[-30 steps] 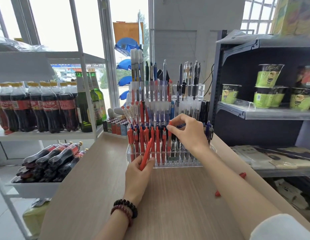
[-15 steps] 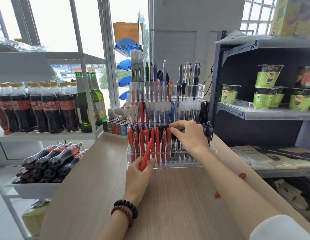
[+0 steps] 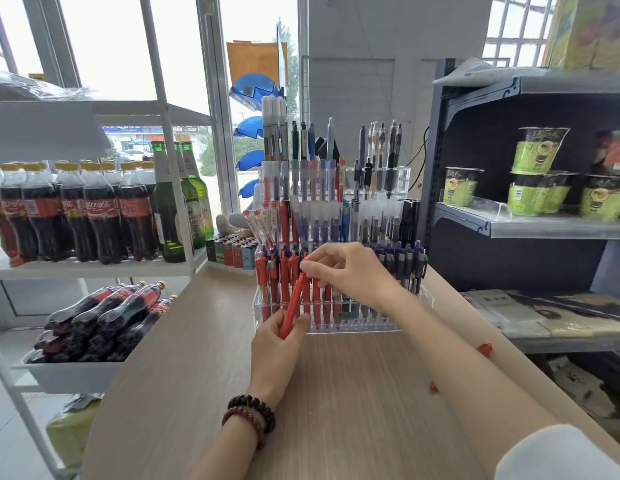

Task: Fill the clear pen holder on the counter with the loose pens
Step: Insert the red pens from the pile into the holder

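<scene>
Left hand (image 3: 277, 344) gripping red pen (image 3: 294, 303), right hand (image 3: 353, 271) pinching its top, Coca-Cola bottles (image 3: 93, 209)

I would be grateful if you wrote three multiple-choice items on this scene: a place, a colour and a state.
1. In the view, the green beer bottles stand where from the upright cola bottles? A left B right C below
2. The pen in the left hand is: A blue B black C red
3. That pen is: A standing in a slot B lying flat C held tilted

Key: B, they close the shelf row on its right; C, its barrel is red; C, its lower end sits in the grip, and its top leans toward the clear pen holder.
</scene>
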